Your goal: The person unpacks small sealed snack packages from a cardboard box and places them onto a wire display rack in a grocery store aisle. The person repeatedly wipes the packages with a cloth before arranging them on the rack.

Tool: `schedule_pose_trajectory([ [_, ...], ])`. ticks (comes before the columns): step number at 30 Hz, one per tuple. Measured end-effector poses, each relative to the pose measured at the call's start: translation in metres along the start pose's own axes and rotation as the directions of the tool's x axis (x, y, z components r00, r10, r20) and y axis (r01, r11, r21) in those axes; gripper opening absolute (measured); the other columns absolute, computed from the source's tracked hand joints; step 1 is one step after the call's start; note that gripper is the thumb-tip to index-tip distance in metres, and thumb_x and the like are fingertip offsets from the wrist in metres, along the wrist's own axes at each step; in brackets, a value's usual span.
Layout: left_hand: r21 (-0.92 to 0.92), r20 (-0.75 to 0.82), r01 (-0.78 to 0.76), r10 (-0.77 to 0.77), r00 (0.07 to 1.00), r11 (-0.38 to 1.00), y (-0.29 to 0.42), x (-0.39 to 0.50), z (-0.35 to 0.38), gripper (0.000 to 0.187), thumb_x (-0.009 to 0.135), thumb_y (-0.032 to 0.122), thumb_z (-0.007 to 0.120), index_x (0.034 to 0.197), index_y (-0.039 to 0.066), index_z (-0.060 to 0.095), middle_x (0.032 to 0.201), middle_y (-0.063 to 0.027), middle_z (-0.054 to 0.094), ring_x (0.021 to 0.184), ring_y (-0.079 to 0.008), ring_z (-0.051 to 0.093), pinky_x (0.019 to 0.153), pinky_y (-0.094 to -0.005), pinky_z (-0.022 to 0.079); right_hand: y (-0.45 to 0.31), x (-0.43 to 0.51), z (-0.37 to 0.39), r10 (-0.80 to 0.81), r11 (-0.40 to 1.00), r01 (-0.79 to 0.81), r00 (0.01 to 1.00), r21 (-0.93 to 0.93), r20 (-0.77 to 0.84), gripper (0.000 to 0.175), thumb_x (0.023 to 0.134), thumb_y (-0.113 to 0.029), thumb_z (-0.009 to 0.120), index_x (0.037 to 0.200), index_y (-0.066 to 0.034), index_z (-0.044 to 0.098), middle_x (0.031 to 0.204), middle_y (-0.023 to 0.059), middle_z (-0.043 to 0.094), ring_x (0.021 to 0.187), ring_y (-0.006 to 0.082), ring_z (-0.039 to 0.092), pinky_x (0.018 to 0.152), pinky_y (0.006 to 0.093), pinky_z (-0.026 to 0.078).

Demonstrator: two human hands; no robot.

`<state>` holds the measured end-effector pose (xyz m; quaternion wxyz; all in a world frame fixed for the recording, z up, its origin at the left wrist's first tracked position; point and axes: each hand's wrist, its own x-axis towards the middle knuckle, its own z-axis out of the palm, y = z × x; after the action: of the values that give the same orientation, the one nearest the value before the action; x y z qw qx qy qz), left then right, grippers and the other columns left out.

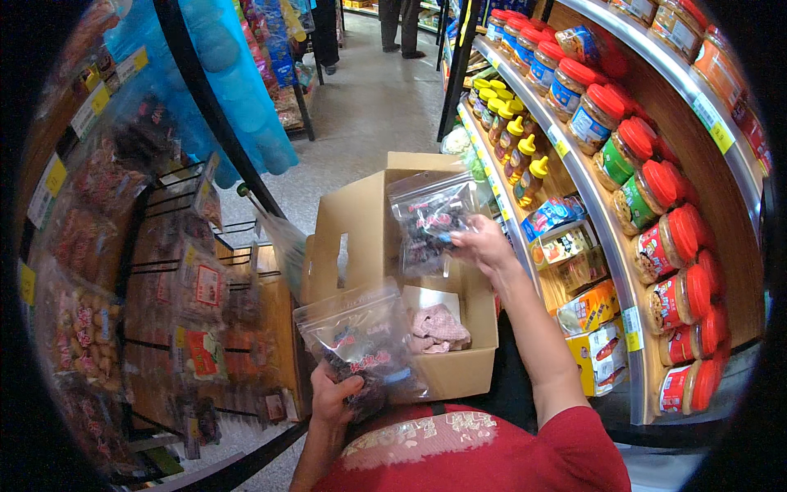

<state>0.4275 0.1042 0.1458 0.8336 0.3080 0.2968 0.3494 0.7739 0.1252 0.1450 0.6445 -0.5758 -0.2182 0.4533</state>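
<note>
My left hand grips the lower left of a clear zip bag of dark dried fruit, held close to my red shirt. A second clear zip bag of dark dried fruit is in my right hand, pinched at its right edge above the far part of a cardboard box. The box stands open in front of me, with a cut-out handle slot in its left side. Inside it lies a crumpled pinkish cloth beside a white piece. Part of the box's inside is hidden behind the two bags.
Shelves on the right carry red-lidded jars, yellow-capped bottles and boxed goods. To the left, wire hooks hold bagged snacks, near a blue hanging sheet. A person's legs stand farther down the aisle floor.
</note>
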Motion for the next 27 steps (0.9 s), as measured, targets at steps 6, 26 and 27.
schedule_pose_trajectory([
  [6,0.019,0.026,-0.033,0.033,0.999,0.999,-0.013,0.007,0.006,0.058,0.065,0.007,0.07,0.117,-0.004,0.047,0.103,-0.0104,0.059,0.091,-0.0209,0.06,0.078,-0.0319,0.049,-0.008,-0.11,-0.033,-0.08,0.96,0.015,0.972,0.279,0.223,0.055,0.064,-0.002,0.067,0.114,0.0035,0.045,0.102,0.0101,0.057,0.08,0.0138,0.059,0.064,0.0215,0.049],
  [26,0.468,-0.149,0.015,0.062,0.987,0.884,-0.007,0.013,0.019,0.035,0.076,0.008,0.066,0.107,-0.002,0.054,0.094,-0.0073,0.061,0.08,-0.0153,0.059,0.07,-0.0275,0.048,0.024,-0.172,-0.023,-0.019,0.911,-0.113,0.949,0.398,0.313,0.067,0.064,-0.003,0.069,0.124,0.0067,0.04,0.121,0.0132,0.051,0.112,0.0213,0.049,0.098,0.0322,0.036],
  [27,0.401,-0.15,0.01,0.055,0.987,0.916,-0.008,0.014,0.019,0.034,0.075,0.007,0.066,0.106,-0.002,0.055,0.094,-0.0071,0.062,0.079,-0.0151,0.06,0.07,-0.0273,0.048,0.025,-0.171,-0.025,-0.026,0.92,-0.096,0.952,0.38,0.304,0.067,0.064,-0.002,0.069,0.124,0.0068,0.041,0.122,0.0131,0.051,0.113,0.0213,0.049,0.099,0.0324,0.035],
])
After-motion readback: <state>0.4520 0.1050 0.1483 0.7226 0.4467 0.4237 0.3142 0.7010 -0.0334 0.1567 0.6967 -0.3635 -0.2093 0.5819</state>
